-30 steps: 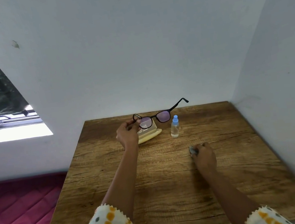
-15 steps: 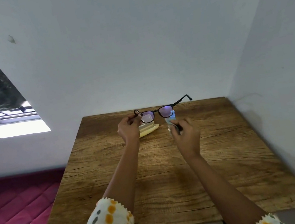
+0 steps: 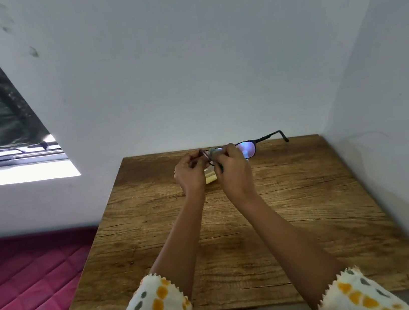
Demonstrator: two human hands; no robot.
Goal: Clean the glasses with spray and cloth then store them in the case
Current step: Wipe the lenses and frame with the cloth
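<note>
Black-framed glasses [image 3: 248, 148] with purple-tinted lenses are held up above the far part of the wooden table [image 3: 297, 207]. My left hand [image 3: 190, 174] pinches the frame's left end. My right hand [image 3: 233, 170] pinches a small grey cloth [image 3: 213, 151] against the left lens. The right lens and right temple arm stick out to the right, free. A sliver of the cream-yellow glasses case [image 3: 211, 177] shows between my hands on the table. The spray bottle is hidden behind my right hand.
White walls close in the table at the back and the right. A pink quilted mattress [image 3: 24, 282] lies to the left, below a window opening [image 3: 21, 170]. Bare wood lies on the near side of the table.
My right hand lifted off the table with the cloth and went up and left to the glasses. It now covers the left lens. My left hand stayed on the frame.
</note>
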